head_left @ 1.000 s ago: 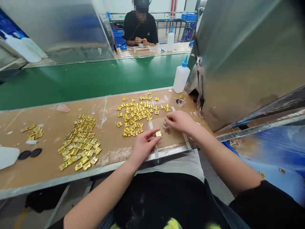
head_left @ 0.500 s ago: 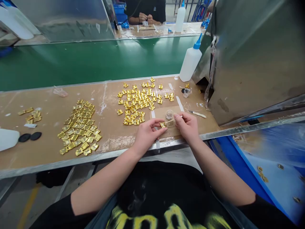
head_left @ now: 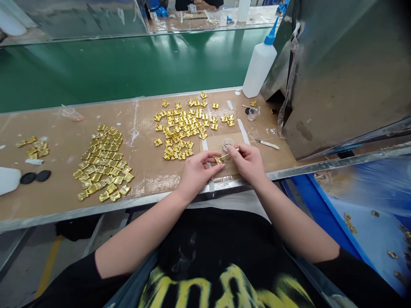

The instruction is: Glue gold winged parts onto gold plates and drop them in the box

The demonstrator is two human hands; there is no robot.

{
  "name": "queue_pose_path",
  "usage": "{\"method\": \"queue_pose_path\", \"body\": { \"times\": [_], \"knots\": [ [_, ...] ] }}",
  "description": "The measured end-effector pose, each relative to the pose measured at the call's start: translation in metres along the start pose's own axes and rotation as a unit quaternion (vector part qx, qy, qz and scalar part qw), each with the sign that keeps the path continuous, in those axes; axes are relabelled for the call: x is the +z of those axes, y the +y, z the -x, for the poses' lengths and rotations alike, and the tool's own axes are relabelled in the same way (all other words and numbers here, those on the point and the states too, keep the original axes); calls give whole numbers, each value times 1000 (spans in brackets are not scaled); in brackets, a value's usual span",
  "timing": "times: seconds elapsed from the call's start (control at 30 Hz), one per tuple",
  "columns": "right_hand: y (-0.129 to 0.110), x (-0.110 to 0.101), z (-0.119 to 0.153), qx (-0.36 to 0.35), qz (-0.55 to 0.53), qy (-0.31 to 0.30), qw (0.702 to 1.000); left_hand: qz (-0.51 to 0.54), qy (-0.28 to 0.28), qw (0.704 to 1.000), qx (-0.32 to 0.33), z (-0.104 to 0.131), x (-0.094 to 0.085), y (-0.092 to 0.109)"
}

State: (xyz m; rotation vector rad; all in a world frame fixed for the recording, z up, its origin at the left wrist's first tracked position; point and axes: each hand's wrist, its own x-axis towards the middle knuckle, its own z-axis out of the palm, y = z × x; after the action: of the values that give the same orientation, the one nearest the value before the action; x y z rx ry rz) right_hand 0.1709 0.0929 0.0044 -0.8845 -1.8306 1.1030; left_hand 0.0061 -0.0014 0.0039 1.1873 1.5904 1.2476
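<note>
Between its thumb and fingers, my left hand (head_left: 199, 172) pinches a small gold piece (head_left: 218, 160) above the front of the cardboard. My right hand (head_left: 248, 163) grips a thin pale stick (head_left: 226, 155), whose tip is at the gold piece. Just behind my right fingers stands a small clear round dish (head_left: 227, 143), partly covered by them. Many upright gold pieces (head_left: 184, 124) lie loosely grouped behind and left of my hands. Farther left, flatter gold pieces (head_left: 105, 156) lie packed side by side.
A white bottle with a blue tip (head_left: 259, 70) stands at the back right. A white-handled blade (head_left: 268, 144) lies right of my right hand. Black discs (head_left: 43, 176) lie far left. Below right is a blue bin (head_left: 324, 209); a metal panel (head_left: 349, 81) rises on the right.
The camera view has tilted down a little, so the bench sits higher. Both hands keep their hold, and my right fingers are slightly nearer the clear dish.
</note>
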Motion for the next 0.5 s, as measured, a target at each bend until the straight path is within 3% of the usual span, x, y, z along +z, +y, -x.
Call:
{"method": "queue_pose_path", "body": {
  "times": [0.5],
  "knots": [
    [0, -4, -1, -28, 7, 21, 999, -27, 17, 999, 27, 1, 0, -2]
  ]
}}
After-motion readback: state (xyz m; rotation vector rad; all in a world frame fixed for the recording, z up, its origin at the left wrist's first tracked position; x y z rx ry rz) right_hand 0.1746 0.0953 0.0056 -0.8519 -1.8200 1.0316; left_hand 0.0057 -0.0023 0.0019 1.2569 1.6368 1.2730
